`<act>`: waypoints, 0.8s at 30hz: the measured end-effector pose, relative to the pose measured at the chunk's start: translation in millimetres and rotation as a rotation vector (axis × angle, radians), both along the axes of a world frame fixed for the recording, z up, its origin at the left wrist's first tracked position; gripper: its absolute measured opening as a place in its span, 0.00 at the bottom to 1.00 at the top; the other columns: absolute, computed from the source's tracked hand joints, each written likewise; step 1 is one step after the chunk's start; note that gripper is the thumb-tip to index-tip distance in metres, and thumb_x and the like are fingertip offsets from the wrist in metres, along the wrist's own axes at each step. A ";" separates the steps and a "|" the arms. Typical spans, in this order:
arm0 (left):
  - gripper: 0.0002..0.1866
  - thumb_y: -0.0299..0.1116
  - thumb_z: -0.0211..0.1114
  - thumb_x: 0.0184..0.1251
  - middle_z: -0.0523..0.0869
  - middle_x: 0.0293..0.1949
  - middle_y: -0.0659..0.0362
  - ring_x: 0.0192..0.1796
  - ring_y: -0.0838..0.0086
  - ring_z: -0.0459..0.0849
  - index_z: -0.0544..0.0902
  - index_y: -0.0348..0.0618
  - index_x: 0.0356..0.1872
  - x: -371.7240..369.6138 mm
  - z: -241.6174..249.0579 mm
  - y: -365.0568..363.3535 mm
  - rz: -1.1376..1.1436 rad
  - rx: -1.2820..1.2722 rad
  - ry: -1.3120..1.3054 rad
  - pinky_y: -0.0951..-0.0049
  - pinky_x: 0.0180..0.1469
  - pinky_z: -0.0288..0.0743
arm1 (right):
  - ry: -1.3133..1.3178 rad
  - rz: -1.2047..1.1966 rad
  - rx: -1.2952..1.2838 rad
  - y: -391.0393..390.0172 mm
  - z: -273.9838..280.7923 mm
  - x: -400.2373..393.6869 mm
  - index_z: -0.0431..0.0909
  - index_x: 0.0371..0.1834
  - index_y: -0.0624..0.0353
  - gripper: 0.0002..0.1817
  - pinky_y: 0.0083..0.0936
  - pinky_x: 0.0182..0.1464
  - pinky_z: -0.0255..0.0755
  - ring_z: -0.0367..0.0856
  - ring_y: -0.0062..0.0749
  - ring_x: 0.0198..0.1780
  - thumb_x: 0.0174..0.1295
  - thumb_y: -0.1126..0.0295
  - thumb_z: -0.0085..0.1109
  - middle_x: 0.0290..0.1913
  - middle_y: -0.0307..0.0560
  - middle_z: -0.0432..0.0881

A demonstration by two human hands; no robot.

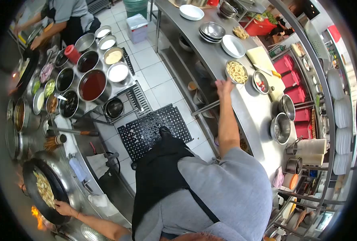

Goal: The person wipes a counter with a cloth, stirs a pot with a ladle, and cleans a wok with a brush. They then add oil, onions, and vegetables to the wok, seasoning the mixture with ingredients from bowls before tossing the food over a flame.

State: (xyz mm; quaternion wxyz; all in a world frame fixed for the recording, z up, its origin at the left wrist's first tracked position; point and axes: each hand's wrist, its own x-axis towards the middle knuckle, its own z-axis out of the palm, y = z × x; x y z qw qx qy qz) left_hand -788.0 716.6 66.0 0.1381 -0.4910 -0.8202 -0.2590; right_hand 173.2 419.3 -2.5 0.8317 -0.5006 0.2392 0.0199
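My left hand (65,209) reaches over the near rim of a dark wok (62,180), its fingers together beside the chopped pale food (44,189). What the fingers hold, if anything, is too small to tell. Orange flames (38,219) show below the wok. Across the aisle, my right hand (225,87) is stretched out with thumb apart, at the edge of a metal bowl of noodles (237,72). Contact with the rim is unclear. A bowl with red pieces (260,82) stands beside the noodles.
Pots of sauces (92,85) crowd the left station. Another person (72,18) works at the upper left. A black perforated mat (146,128) lies on the tiled floor. A knife (266,70) rests on a cutting board (260,56); more bowls (280,128) stand on the right counter.
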 end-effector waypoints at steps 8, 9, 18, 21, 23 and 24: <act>0.18 0.37 0.55 0.70 0.86 0.48 0.48 0.50 0.53 0.84 0.83 0.39 0.52 153.6 32.8 -52.0 -0.155 0.222 0.005 0.62 0.54 0.75 | -0.075 0.174 0.088 -49.4 -9.2 52.7 0.70 0.61 0.54 0.18 0.55 0.54 0.75 0.73 0.48 0.58 0.68 0.74 0.42 0.62 0.51 0.72; 0.16 0.33 0.54 0.71 0.86 0.47 0.48 0.48 0.60 0.85 0.83 0.36 0.51 183.6 27.7 -60.4 -0.263 0.261 -0.042 0.66 0.51 0.77 | -0.050 0.185 -0.004 -43.5 15.4 30.3 0.66 0.65 0.51 0.20 0.56 0.54 0.75 0.73 0.48 0.60 0.69 0.73 0.43 0.64 0.49 0.71; 0.15 0.37 0.61 0.70 0.85 0.36 0.58 0.39 0.75 0.85 0.80 0.34 0.48 504.6 20.7 -115.5 -0.833 -0.632 -1.422 0.77 0.40 0.79 | 0.000 1.214 -0.036 65.4 71.4 -123.3 0.62 0.66 0.63 0.27 0.42 0.40 0.86 0.81 0.48 0.54 0.61 0.77 0.48 0.60 0.55 0.74; 0.16 0.35 0.61 0.71 0.82 0.42 0.56 0.37 0.73 0.85 0.74 0.34 0.52 506.1 34.4 -98.0 -0.789 -0.661 -1.760 0.75 0.36 0.82 | 0.056 1.537 0.093 127.5 88.9 -200.1 0.61 0.65 0.68 0.27 0.41 0.37 0.88 0.83 0.49 0.49 0.60 0.78 0.47 0.58 0.60 0.75; 0.18 0.35 0.62 0.71 0.81 0.43 0.55 0.37 0.73 0.85 0.72 0.35 0.53 473.2 44.8 -83.9 -0.797 -0.565 -1.847 0.74 0.35 0.83 | 0.066 1.729 0.166 165.2 99.5 -254.9 0.60 0.65 0.69 0.27 0.41 0.36 0.88 0.83 0.52 0.49 0.61 0.78 0.47 0.58 0.62 0.75; 0.21 0.36 0.64 0.69 0.80 0.45 0.54 0.35 0.73 0.86 0.70 0.37 0.56 447.8 49.1 -74.9 -0.780 -0.531 -1.772 0.74 0.32 0.83 | 0.077 1.832 0.204 184.7 107.3 -285.8 0.59 0.66 0.68 0.27 0.42 0.35 0.87 0.83 0.53 0.49 0.61 0.77 0.47 0.59 0.62 0.74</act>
